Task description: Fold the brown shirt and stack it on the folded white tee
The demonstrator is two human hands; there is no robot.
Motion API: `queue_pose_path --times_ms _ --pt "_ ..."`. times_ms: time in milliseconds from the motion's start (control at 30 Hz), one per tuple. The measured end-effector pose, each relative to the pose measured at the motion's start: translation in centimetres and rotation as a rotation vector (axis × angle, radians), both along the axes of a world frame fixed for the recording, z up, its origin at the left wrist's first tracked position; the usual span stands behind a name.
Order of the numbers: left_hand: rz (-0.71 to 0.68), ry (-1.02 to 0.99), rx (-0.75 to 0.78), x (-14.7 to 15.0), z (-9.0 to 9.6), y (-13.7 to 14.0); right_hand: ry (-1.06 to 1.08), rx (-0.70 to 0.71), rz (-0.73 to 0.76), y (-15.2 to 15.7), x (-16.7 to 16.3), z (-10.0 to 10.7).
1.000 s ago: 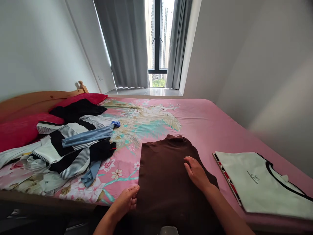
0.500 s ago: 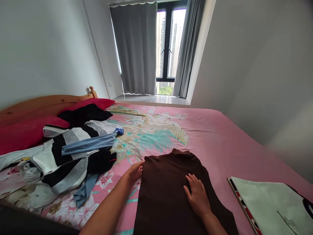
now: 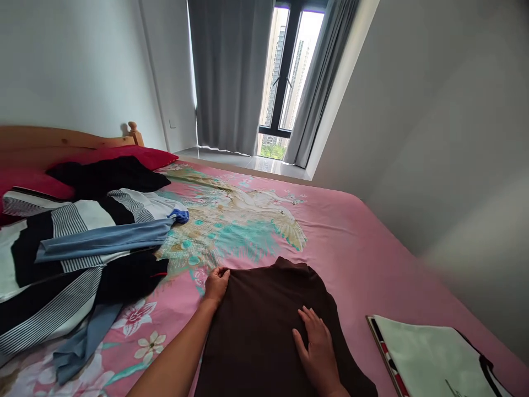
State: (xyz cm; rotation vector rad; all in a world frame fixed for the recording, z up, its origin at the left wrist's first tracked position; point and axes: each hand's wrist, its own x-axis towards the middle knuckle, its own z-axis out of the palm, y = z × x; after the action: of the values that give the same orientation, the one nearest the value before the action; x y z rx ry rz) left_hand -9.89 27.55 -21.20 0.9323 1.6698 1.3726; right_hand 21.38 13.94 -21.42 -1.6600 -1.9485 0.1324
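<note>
A dark brown high-necked top lies spread on the pink bed, its collar pointing toward the window. My left hand pinches the top's upper left corner, fingers closed on the cloth. Flat on the right part of the fabric rests my right hand, its fingers stretched out and the thumb apart. The lower end of the garment runs out of view at the bottom.
To the left lies a heap of clothes: a black, white and striped garment, a blue-grey piece and a black one. A folded pale green garment lies at the right. Floral bedding reaches toward the curtained window.
My left hand has closed on the top's corner, where its fingers lay looser at the edge before. The right hand stays flat on the cloth. The view has tilted and shifted.
</note>
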Motion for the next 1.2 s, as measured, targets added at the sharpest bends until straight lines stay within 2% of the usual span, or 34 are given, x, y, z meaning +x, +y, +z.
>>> queue_pose_path --times_ms 100,233,367,433,633,733,833,900,933,1000,1033,1067,1200 --pt "0.016 0.039 0.012 0.2 -0.5 0.1 0.209 -0.087 -0.105 2.0 0.4 1.7" --pt "0.047 0.062 0.020 0.3 -1.2 0.2 0.557 -0.305 -0.272 8.0 1.9 4.0" --pt "0.048 0.060 0.036 0.4 -1.9 0.4 0.530 -0.463 -0.305 14.3 2.8 4.9" --pt "0.047 0.062 0.041 0.4 -2.2 0.5 0.495 -0.436 -0.271 16.4 2.7 5.0" --pt "0.038 0.097 0.029 0.0 -2.6 0.6 0.450 -0.195 -0.166 19.9 1.5 4.4" --pt "0.034 0.119 0.017 -0.2 -2.5 0.6 0.398 -0.161 -0.093 19.8 0.3 3.4" --pt "0.039 0.122 0.015 -0.2 -2.3 0.6 0.318 -0.098 -0.039 17.0 -2.3 2.9" --pt "0.048 0.119 0.017 -0.1 -2.2 0.6 0.166 -0.045 0.092 13.9 -4.3 3.0" --pt "0.053 0.117 0.018 -0.1 -2.2 0.6 0.059 -0.045 0.211 12.3 -5.1 3.1" --pt "0.063 0.115 0.015 0.0 -2.1 0.7 -0.129 -0.113 0.385 9.9 -5.3 3.2" --pt "0.066 0.115 0.012 0.0 -2.1 0.7 -0.197 -0.169 0.376 9.3 -4.7 3.1" --pt "0.067 0.118 0.009 0.0 -2.0 0.7 -0.252 -0.230 0.301 9.2 -3.6 3.1" --pt "0.066 0.139 0.001 0.1 -1.9 0.7 -0.391 -0.440 -0.202 11.3 2.3 3.3"
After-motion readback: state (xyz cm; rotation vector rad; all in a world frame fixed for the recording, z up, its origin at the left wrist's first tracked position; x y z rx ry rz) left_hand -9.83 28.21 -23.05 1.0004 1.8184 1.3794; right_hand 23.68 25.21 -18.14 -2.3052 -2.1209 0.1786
